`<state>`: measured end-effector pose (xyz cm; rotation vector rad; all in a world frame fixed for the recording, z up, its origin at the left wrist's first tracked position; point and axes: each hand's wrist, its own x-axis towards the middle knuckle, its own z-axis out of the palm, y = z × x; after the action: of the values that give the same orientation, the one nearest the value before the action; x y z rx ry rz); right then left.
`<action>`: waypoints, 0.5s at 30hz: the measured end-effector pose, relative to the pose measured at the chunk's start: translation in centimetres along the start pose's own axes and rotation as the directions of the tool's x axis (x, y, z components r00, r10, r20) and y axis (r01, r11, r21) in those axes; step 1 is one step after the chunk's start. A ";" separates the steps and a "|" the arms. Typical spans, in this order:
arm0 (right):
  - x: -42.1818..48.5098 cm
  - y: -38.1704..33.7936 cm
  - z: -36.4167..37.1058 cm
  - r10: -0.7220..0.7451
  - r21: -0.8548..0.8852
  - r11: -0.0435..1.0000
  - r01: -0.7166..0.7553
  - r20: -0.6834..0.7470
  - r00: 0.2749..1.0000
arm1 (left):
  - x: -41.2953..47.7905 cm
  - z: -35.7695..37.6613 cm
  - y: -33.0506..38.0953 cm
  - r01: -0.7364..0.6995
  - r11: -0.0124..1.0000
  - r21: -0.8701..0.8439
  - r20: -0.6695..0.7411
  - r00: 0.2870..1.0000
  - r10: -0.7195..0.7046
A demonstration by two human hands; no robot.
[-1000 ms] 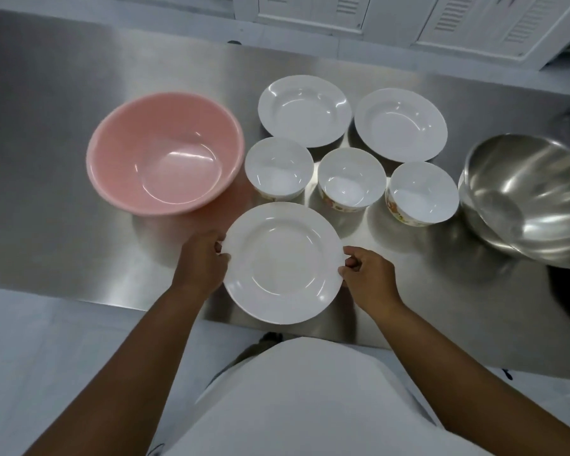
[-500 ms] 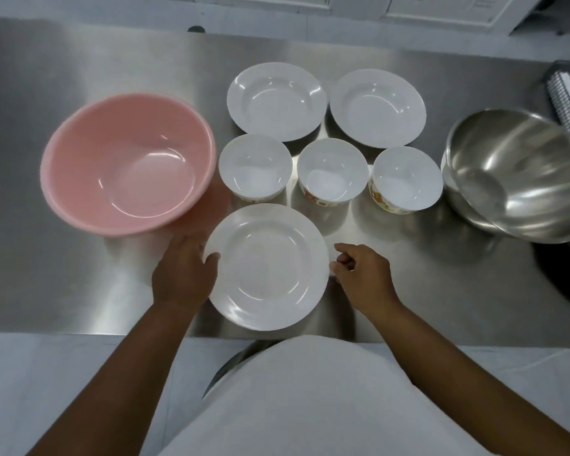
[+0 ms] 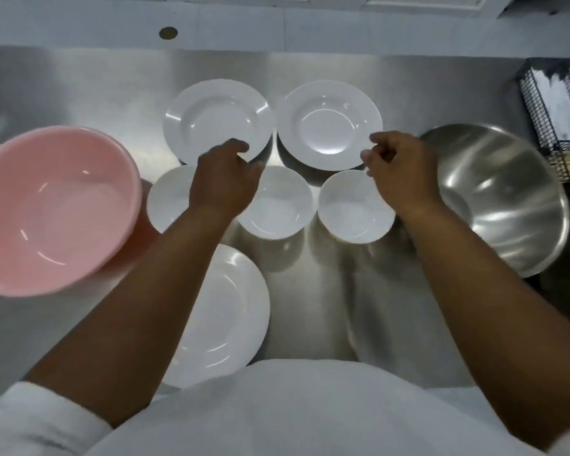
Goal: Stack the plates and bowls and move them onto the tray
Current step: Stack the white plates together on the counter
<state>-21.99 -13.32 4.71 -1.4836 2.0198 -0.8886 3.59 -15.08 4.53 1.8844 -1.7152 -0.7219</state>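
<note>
Three white plates lie on the steel table: a near plate (image 3: 226, 311) partly under my left forearm, a far left plate (image 3: 211, 118) and a far right plate (image 3: 324, 121). Between them stand three small white bowls in a row: left bowl (image 3: 167, 199), middle bowl (image 3: 278, 204), right bowl (image 3: 351, 207). My left hand (image 3: 224, 179) hovers over the left bowl and the near rim of the far left plate, fingers loosely curled, holding nothing. My right hand (image 3: 400, 169) is at the right edge of the far right plate, fingers apart and empty.
A large pink basin (image 3: 51, 209) sits at the left and a large steel mixing bowl (image 3: 500, 195) at the right. A black wire basket (image 3: 560, 113) stands at the far right edge. The table's front edge runs just before my white apron.
Both hands let go of the near plate and reached forward to the far plates. The camera tilted down and closer over the table.
</note>
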 end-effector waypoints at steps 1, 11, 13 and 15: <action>2.3 0.2 -0.4 0.005 -0.026 1.000 -0.005 0.011 1.000 | 1.5 0.8 1.0 0.021 1.000 0.009 0.021 1.000 -0.021; 18.7 3.2 1.4 0.092 -0.601 0.791 0.114 0.301 0.949 | 12.2 9.1 4.2 0.132 0.935 0.329 0.162 0.968 -0.193; 19.9 4.0 2.3 0.130 -0.673 0.720 0.170 0.371 0.919 | 12.6 10.1 4.2 0.149 0.924 0.352 0.171 0.960 -0.220; 20.7 4.3 3.0 0.149 -0.704 0.681 0.201 0.402 0.903 | 12.7 10.9 4.3 0.152 0.918 0.365 0.159 0.962 -0.222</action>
<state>-28.87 -32.81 -0.52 -1.8914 2.0807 0.3459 -6.00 -28.19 -1.44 2.3151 -1.9043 -0.7335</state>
